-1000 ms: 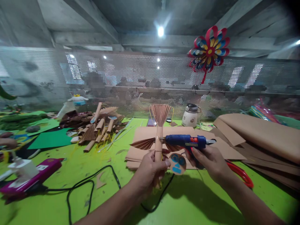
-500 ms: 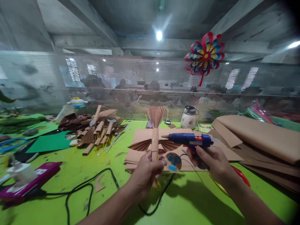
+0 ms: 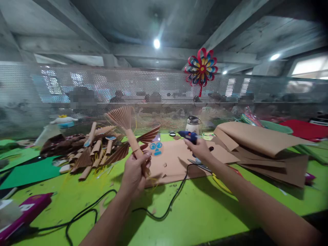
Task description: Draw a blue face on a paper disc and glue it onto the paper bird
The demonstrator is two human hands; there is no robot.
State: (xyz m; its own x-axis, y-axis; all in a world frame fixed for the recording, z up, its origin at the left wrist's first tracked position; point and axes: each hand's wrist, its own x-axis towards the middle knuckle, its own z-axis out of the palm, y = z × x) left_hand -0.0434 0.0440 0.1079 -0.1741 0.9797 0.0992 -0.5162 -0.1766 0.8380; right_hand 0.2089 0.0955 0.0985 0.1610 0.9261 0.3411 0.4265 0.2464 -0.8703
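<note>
My left hand [image 3: 135, 171] is wrapped round the lower end of a brown paper tube figure [image 3: 132, 139] with pleated fans at its top and sides. The figure tilts left, above the table. Beside my left thumb is a round paper face [image 3: 156, 149] with blue swirls; whether the hand holds it I cannot tell. My right hand [image 3: 200, 149] grips a blue hot glue gun [image 3: 189, 135], its nozzle pointing left, apart from the figure. Under the hands lie stacked brown card sheets [image 3: 176, 160]. Scissors with yellow handles [image 3: 220, 184] lie below my right forearm.
At left are a heap of paper tube pieces [image 3: 96, 150], green sheets [image 3: 30, 172] and a purple power strip [image 3: 28, 212]. A black cord [image 3: 169, 208] crosses the table. Behind stands a bottle [image 3: 192, 123]; at right, rolled brown paper [image 3: 256, 136].
My left hand has tilted the paper figure to the left. My right hand has carried the glue gun forward, away from the figure. The view has turned somewhat right.
</note>
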